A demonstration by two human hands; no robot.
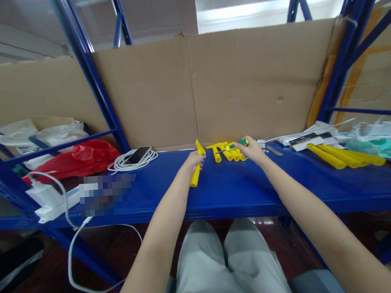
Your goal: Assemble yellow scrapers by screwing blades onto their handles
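My left fingers (195, 158) are closed around the middle of a yellow piece (194, 179), hiding that stretch of it. It is above the blue bench (161, 190), in front of me. Its long axis runs away from me, the near end leaning left, the far end right; I can't tell whether it touches the bench. My right fingers (249, 149) are closed on the screwdriver (244, 142), covering part of its green and yellow handle. Its shaft points left and slightly toward me, across the row of yellow parts (217, 156); its tip is too small to make out. Those parts overlap, so I can't count them. At left, 1 pixelated patch hides some of the bench.
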